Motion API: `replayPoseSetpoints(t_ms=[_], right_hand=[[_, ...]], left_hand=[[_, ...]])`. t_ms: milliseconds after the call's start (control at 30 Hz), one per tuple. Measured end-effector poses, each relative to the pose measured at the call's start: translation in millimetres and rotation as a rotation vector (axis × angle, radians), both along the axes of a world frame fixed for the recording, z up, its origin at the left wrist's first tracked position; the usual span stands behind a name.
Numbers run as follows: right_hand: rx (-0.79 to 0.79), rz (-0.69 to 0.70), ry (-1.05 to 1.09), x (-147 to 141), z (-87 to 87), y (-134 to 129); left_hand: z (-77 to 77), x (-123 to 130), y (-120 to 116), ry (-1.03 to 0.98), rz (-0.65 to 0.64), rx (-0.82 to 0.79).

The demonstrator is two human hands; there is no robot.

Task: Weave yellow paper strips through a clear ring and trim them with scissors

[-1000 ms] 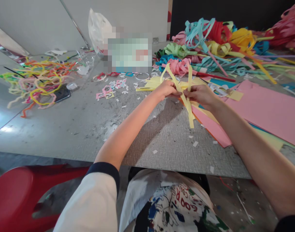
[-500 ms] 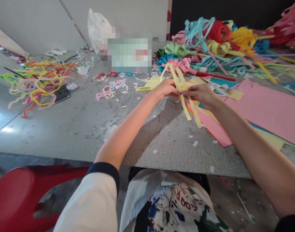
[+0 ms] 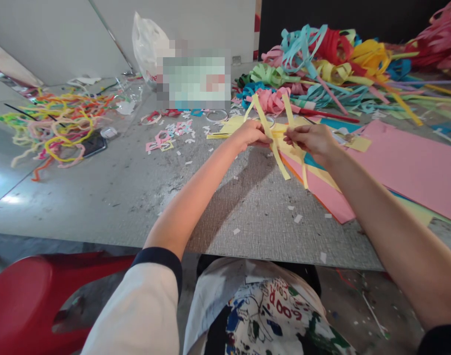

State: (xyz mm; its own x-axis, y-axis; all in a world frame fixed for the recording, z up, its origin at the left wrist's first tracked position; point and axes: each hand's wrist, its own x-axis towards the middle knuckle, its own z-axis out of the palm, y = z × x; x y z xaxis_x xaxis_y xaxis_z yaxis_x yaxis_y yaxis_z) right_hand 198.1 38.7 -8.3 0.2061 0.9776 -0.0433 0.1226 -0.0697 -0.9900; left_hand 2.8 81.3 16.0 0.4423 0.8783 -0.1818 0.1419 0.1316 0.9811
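My left hand [image 3: 254,135] pinches a pale yellow paper strip [image 3: 263,115] that runs up past the fingers and hangs down below them. Just to its right, my right hand [image 3: 310,142] has its fingers closed on another yellow strip [image 3: 288,111], whose lower end dangles over the pink paper. A small gap separates the hands. Beneath and behind them lie yellow paper [image 3: 229,127] and a stack of coloured sheets with a long pink piece [image 3: 331,199].
Curled paper strips [image 3: 305,52] are heaped at the back right. A large pink sheet [image 3: 414,167] lies right. Fuzzy coloured stems [image 3: 68,123] and a dark phone-like object [image 3: 94,144] are left. A red stool [image 3: 21,301] stands below.
My right hand has moved slightly right, away from my left hand, carrying one yellow strip. The two strips, close together before, are now farther apart.
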Motion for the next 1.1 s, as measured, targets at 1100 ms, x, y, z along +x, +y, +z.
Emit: replayPoseSetpoints(t_ms=[1100], right_hand=[[0.059,-0.006,-0.032,-12,-4.4,0]], left_hand=[[6.2,9,-7,-0.067,-0.128,-0.044]])
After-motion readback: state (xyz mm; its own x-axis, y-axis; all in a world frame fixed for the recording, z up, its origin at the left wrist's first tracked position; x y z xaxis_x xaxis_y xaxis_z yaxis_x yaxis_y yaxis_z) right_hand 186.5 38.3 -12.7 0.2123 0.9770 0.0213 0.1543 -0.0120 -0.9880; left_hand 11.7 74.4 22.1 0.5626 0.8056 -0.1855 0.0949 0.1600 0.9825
